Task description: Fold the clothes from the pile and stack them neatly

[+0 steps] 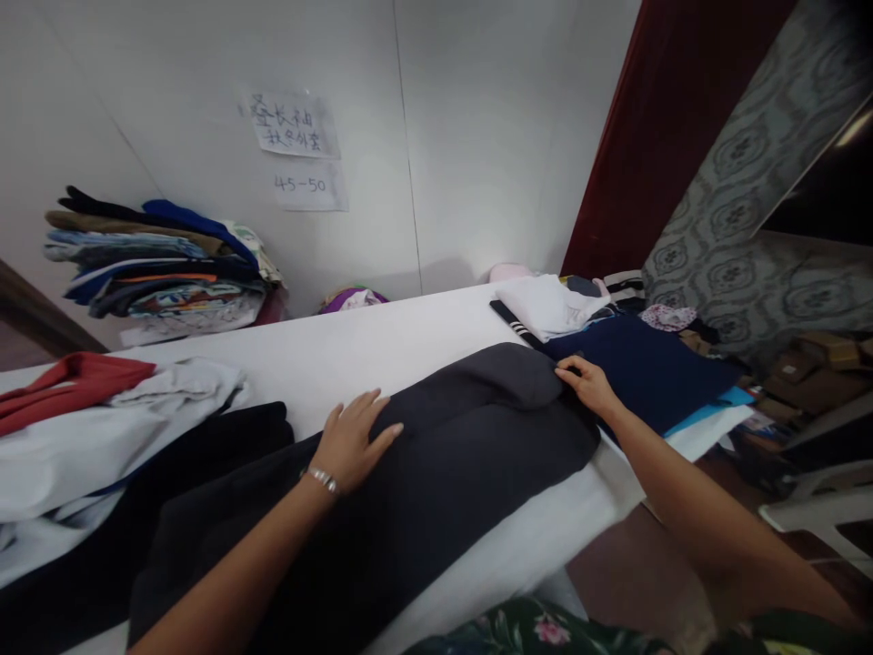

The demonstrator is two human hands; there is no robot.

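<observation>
A dark grey garment (pixel 443 455) lies spread across the white table (pixel 382 341), its far end folded over in a lighter grey flap (pixel 505 373). My left hand (pixel 355 437), a bracelet on its wrist, rests flat on the garment's middle with the fingers spread. At the garment's right end, by the grey flap, my right hand (pixel 587 382) has its fingers curled at the edge of the cloth; I cannot tell whether they pinch it.
A tall stack of folded clothes (pixel 160 264) stands at the back left against the wall. Red and light grey clothes (pixel 88 400) lie at the left. A navy garment (pixel 641 368) and white garment (pixel 546 305) lie at the right end. Boxes and a white chair are on the floor, right.
</observation>
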